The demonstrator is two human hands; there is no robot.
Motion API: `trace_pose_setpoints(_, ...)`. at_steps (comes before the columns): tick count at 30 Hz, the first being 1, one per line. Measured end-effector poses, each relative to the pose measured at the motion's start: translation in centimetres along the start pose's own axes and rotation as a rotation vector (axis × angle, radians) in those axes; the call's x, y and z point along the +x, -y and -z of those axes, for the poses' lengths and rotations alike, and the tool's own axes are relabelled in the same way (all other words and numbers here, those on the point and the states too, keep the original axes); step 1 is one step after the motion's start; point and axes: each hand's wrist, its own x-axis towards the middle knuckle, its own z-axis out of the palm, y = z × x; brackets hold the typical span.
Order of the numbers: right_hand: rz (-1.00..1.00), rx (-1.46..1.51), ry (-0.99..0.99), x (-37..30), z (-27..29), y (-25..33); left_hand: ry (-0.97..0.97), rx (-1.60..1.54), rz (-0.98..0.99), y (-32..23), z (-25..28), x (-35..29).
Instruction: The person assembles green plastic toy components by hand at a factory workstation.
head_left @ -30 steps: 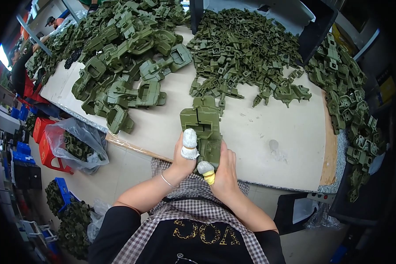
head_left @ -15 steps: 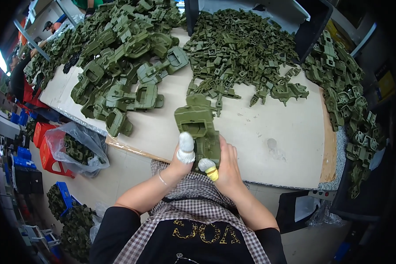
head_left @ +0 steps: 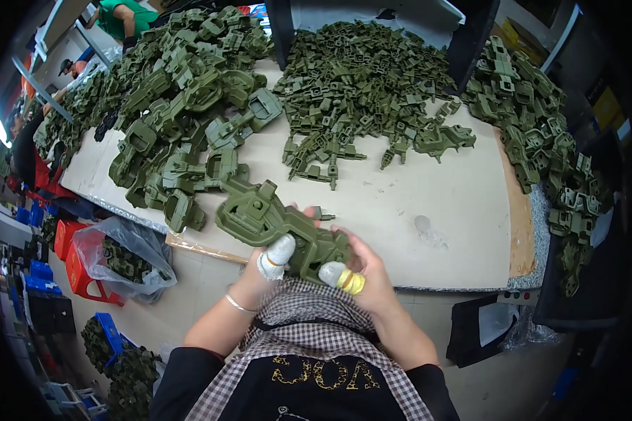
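At a scuffed beige tabletop (head_left: pixel 456 231), fingers (head_left: pixel 360 247) of the left hand (head_left: pixel 257 270) and right hand (head_left: pixel 373 278) pinch a hollow, angular green part (head_left: pixel 256 219).

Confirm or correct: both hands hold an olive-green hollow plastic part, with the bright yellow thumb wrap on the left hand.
Wrong hand: the head view shows the bright yellow thumb wrap on the right hand, not the left hand; both do hold the olive-green hollow plastic part.
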Motion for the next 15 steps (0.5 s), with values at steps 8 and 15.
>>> trace_pose_setpoints(8,0.087,-0.836,-0.038,1.4,4.2,1.8,0.370,1.345,-0.669,-6.6,-4.2,3.3)
trace_pose_setpoints(15,0.022,-0.951,0.076,1.4,4.9,1.7,0.801,1.547,-0.022,-4.6,-3.8,7.5)
